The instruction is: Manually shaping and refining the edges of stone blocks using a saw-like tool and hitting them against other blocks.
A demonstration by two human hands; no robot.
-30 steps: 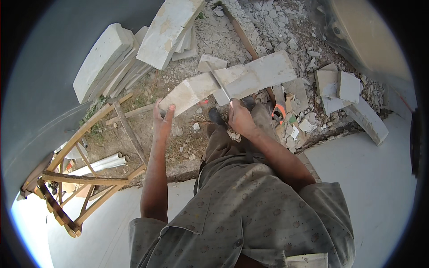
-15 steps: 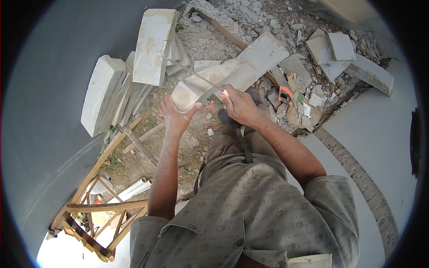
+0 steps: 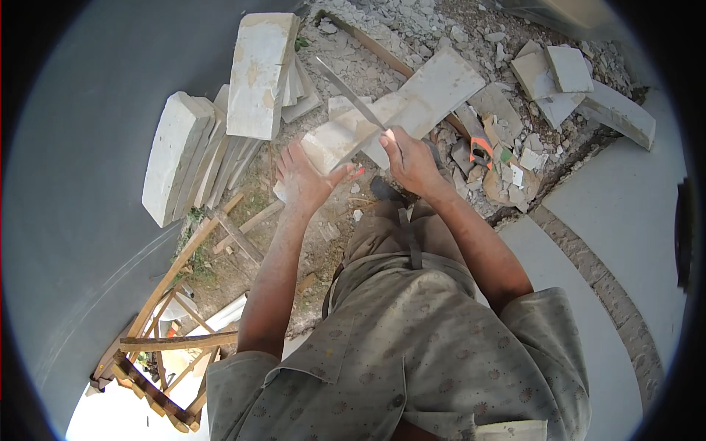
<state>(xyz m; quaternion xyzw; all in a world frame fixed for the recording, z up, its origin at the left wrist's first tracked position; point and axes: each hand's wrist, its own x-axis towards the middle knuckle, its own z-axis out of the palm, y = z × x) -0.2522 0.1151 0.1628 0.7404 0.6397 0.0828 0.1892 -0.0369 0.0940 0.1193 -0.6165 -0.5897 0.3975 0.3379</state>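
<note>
My left hand (image 3: 305,176) grips the left end of a pale, dusty block (image 3: 331,147), fingers on its far side and thumb along the near edge. My right hand (image 3: 412,165) is closed round the handle of a long, narrow metal blade (image 3: 346,90), which angles up and left over that block. The blade's handle is mostly hidden by my fingers. Beneath and to the right lies a longer white slab (image 3: 448,81). An orange-handled handsaw (image 3: 479,151) rests among broken pieces right of my right hand.
Stacked white slabs (image 3: 176,154) lean at the left beside a grey wall (image 3: 81,184). A wooden frame (image 3: 176,338) lies lower left. Rubble (image 3: 456,26) covers the ground beyond, with more block pieces (image 3: 566,70) at right, beside a pale curved floor (image 3: 610,198) with a rough strip.
The blade swung left, then its tip rose away from me. My left hand has shifted right, its fingers now further over the block. The whole view has shifted.
</note>
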